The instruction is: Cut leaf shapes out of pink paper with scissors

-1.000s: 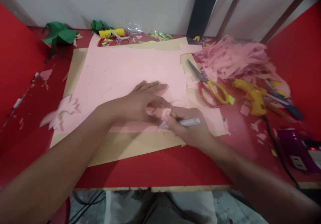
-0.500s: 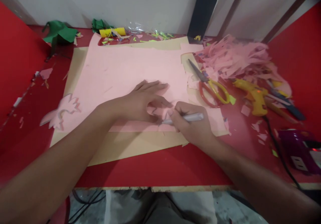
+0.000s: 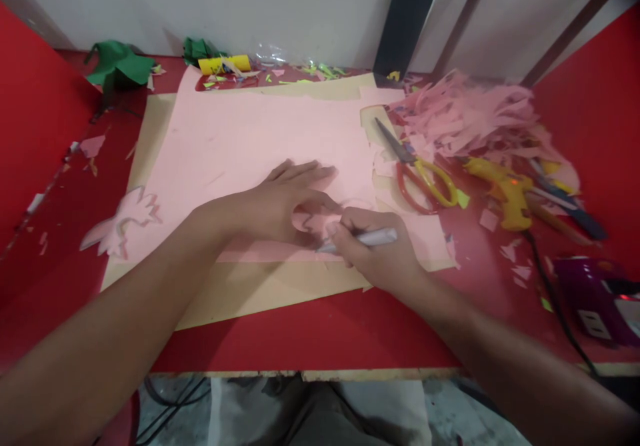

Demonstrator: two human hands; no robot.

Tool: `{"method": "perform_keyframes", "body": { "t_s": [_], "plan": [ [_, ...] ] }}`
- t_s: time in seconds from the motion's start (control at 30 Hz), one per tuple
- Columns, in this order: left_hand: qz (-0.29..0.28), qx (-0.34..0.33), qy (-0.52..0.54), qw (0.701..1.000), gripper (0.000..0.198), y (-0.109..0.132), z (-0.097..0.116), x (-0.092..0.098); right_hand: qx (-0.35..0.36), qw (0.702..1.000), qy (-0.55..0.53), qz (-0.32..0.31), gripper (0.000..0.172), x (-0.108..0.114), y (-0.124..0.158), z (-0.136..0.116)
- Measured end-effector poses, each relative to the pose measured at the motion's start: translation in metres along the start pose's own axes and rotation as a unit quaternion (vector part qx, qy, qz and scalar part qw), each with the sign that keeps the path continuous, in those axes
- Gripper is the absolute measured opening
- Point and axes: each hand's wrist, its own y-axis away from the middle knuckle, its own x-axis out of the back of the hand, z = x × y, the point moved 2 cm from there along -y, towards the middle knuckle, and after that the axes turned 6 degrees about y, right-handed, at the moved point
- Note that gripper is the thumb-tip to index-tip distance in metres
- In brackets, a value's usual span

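Observation:
My left hand lies flat with fingers stretched out, pressing a small pink paper cut-out onto a large pink sheet. My right hand is closed round a grey-white pen whose tip touches the sheet at the cut-out's edge. The pink sheet rests on a tan board on the red table.
Red-and-yellow scissors lie right of the sheet. Behind them a heap of pink strips, a yellow glue gun with a black cord, and a purple device. A pink flower cut-out lies left; green paper at the back.
The right hand with the pen has shifted slightly back and forth along the cut-out's edge. The left hand has stayed in place.

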Motion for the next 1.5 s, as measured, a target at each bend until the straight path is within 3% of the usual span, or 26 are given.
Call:
{"method": "perform_keyframes", "body": {
  "t_s": [0.13,0.37,0.53,0.73,0.87,1.07,1.23,1.4,1.5],
  "plan": [
    [0.005,0.007,0.009,1.000,0.055,-0.0001,0.0010,-0.0015,-0.019,0.999,0.018,0.029,0.041,0.0021,-0.0013,0.0033],
    [0.012,0.005,0.024,1.000,0.062,-0.0005,0.0014,-0.0021,0.005,1.000,0.018,-0.001,0.041,0.0008,-0.0001,0.0011],
    [0.018,0.006,0.023,1.000,0.056,-0.0002,0.0002,-0.0023,0.003,0.998,0.044,0.041,0.041,0.0037,-0.0006,0.0038],
    [0.013,0.005,0.028,1.000,0.061,-0.0003,0.0010,-0.0015,0.035,0.999,0.027,-0.004,0.040,0.0020,-0.0010,-0.0014],
    [0.019,0.005,0.027,0.999,0.058,-0.0009,-0.0001,-0.0025,0.014,0.999,0.036,0.018,0.041,0.0035,-0.0017,-0.0003],
    [0.018,0.006,0.036,0.999,0.063,-0.0003,0.0005,-0.0019,0.042,0.998,0.041,-0.017,0.039,0.0009,-0.0017,-0.0032],
    [0.021,0.002,0.020,1.000,0.056,-0.0003,0.0004,-0.0025,0.008,0.999,0.049,0.015,0.042,0.0036,-0.0030,-0.0006],
    [0.018,-0.002,0.031,0.999,0.059,-0.0002,0.0011,-0.0020,0.023,0.998,0.061,-0.017,0.041,0.0026,-0.0032,-0.0017],
    [0.022,0.008,0.031,0.999,0.056,-0.0005,0.0024,-0.0016,0.008,0.997,0.070,0.003,0.042,0.0043,-0.0037,0.0006]
  ]
}}
